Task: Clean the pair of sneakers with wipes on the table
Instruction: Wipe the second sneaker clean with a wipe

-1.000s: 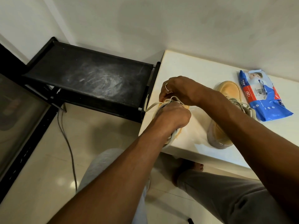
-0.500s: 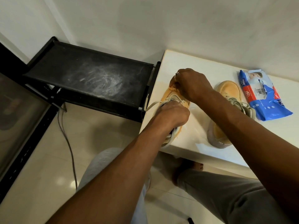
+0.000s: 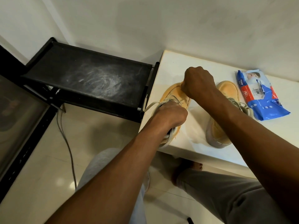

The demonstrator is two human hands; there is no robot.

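While the left hand (image 3: 169, 113) grips the near sneaker (image 3: 171, 94) by its laces, the clenched right hand (image 3: 198, 82) has slid forward to its toe, probably wiping.

Sneakers (image 3: 175, 96) tan-yellow with grey laces and pale grey soles. Wipes pack (image 3: 258, 94) blue, red and white — print illegible. Surface (image 3: 194, 135) white. Shelf (image 3: 90, 78) black, apparently smeared with whitish dust.
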